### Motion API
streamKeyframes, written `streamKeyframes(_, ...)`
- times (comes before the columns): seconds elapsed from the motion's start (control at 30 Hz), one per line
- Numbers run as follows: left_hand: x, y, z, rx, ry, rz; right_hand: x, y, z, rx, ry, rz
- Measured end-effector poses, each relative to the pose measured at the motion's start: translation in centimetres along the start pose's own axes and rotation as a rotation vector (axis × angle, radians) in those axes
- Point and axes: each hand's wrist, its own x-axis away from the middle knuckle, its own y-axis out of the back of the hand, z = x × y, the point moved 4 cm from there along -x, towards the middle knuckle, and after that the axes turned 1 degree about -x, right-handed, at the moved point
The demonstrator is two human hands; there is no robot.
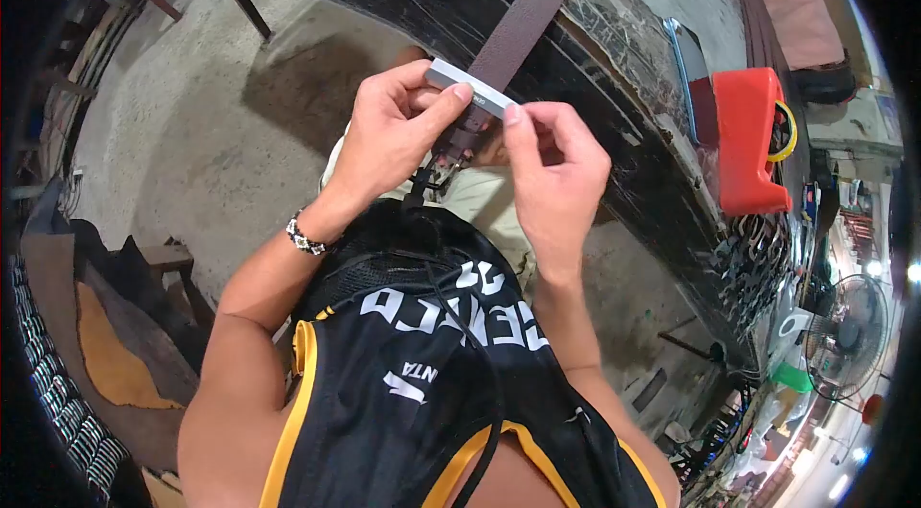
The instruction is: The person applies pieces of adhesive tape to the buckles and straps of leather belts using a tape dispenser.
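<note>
A flat silver belt buckle with small dark lettering is pinched between the fingers and thumbs of both hands. My left hand grips its left end, and my right hand has thumb and fingers closed at the right end. Just beyond the buckle, a brown leather belt strap runs up across the dark table edge; whether it is fastened to the buckle cannot be made out. Below the buckle, between my hands, dark metal parts are partly hidden and hard to identify.
On the worn black bench to the right stand a red tape dispenser and a phone. A heap of metal pieces lies nearer. A fan is at far right. Leather pieces lie at lower left.
</note>
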Motion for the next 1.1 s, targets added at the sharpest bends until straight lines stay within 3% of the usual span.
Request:
streamKeyframes(0.73, 0.1, 0.2, 0.4, -0.015, 0.008, -0.011, -1.0, -1.8, -3.1, -0.503, -0.294, 0.187)
streamKeyframes(1.1, 0.1, -0.2, 0.8, 0.156, -0.003, 0.016, -1.0, -1.8, -3.0, -0.459, -0.296, 0.174)
